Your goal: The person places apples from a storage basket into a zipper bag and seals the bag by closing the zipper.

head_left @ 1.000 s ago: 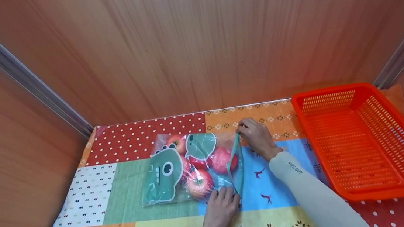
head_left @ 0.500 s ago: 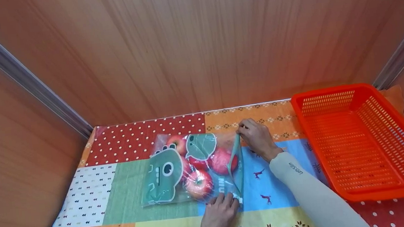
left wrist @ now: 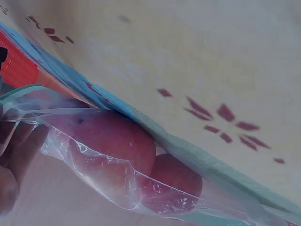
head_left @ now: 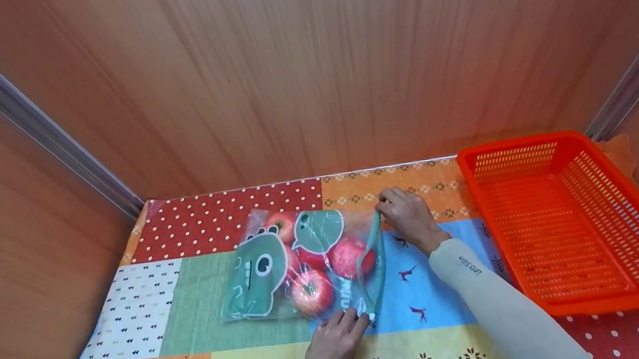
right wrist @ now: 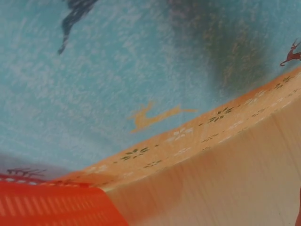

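Observation:
A clear zip bag (head_left: 256, 285) with a green cartoon dinosaur print lies flat on the patchwork cloth. Inside it are several red apples (head_left: 311, 291). Its green zipper edge (head_left: 378, 250) faces right and bows apart in the middle. My right hand (head_left: 410, 217) pinches the far end of this edge. At the near corner my left hand (head_left: 335, 342) grips the bag beside the small white slider (head_left: 372, 317). The left wrist view shows the left fingers (left wrist: 26, 155) on the plastic, close to the apples. No part of the right hand's grip shows in the right wrist view.
An orange-red plastic basket (head_left: 559, 238) with slotted walls stands on the right; no contents show in it. Wood-patterned panels (head_left: 309, 75) rise behind the table and at both sides. The patchwork cloth (head_left: 197, 308) covers the tabletop.
The left hand has shifted slightly left and down along with the bag's near corner and the slider. The zipper edge bows wider there. The right hand stays at the far end.

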A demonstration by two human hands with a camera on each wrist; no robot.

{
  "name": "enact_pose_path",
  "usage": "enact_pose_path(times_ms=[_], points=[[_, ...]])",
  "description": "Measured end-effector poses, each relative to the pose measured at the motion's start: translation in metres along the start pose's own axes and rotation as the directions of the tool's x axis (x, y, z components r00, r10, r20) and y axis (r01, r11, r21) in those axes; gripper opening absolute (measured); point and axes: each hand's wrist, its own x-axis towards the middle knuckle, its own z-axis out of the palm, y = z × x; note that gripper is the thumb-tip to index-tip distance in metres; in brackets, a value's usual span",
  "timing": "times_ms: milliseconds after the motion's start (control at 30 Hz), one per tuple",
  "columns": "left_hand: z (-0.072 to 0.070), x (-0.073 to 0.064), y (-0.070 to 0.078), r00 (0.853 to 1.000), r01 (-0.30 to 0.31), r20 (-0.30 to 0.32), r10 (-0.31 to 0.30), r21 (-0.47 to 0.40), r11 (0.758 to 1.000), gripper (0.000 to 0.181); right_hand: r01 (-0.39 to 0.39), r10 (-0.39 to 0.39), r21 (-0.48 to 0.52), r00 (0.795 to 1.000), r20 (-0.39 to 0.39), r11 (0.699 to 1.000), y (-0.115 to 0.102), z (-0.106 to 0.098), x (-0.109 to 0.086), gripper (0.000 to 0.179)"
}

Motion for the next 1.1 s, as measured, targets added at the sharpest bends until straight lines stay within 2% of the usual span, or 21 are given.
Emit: enact_pose_path(times_ms=[133, 233, 367, 467, 600, 767, 900, 933, 1000, 1100], points=[[-0.003, -0.002, -0.004, 0.999, 0.029, -0.015, -0.031, -0.090, 0.996, 0.040, 0.017, -0.017, -0.046, 1.000, -0.001, 0.999, 0.001, -0.002, -0.002, 0.015], [-0.003, -0.003, -0.007, 0.997, 0.043, -0.063, -0.051, -0.125, 0.991, 0.041, 0.020, -0.020, -0.044, 1.000, -0.002, 0.999, 0.002, -0.003, -0.003, 0.015], [-0.003, -0.003, -0.010, 0.986, 0.071, -0.135, -0.096, -0.178, 0.981, 0.041, 0.023, -0.024, -0.036, 1.000, -0.005, 0.999, 0.004, -0.005, -0.004, 0.017], [-0.003, -0.002, -0.012, 0.977, 0.095, -0.166, -0.135, -0.226, 0.969, 0.044, 0.027, -0.028, -0.042, 1.000, -0.002, 0.999, 0.005, -0.007, -0.005, 0.017], [-0.003, -0.001, -0.013, 0.958, 0.129, -0.210, -0.194, -0.287, 0.949, 0.045, 0.033, -0.033, -0.062, 0.999, -0.001, 0.998, 0.007, -0.009, -0.006, 0.018], [-0.005, 0.000, -0.012, 0.932, 0.188, -0.228, -0.282, -0.360, 0.914, 0.043, 0.040, -0.040, -0.089, 0.999, -0.002, 0.995, 0.009, -0.014, -0.007, 0.018], [-0.006, 0.002, -0.012, 0.912, 0.213, -0.259, -0.318, -0.362, 0.907, 0.039, 0.040, -0.040, -0.074, 0.999, -0.004, 0.996, 0.011, -0.017, -0.007, 0.017], [-0.005, 0.002, -0.013, 0.907, 0.213, -0.271, -0.322, -0.364, 0.907, 0.035, 0.039, -0.039, -0.071, 0.999, -0.005, 0.997, 0.012, -0.018, -0.007, 0.017], [-0.004, 0.003, -0.014, 0.895, 0.204, -0.304, -0.326, -0.370, 0.906, 0.014, 0.034, -0.035, -0.067, 0.999, -0.009, 0.997, 0.013, -0.020, -0.008, 0.020], [-0.004, 0.006, -0.014, 0.881, 0.212, -0.316, -0.353, -0.405, 0.890, 0.013, 0.028, -0.029, -0.070, 0.999, -0.017, 0.997, 0.014, -0.022, -0.009, 0.024]])
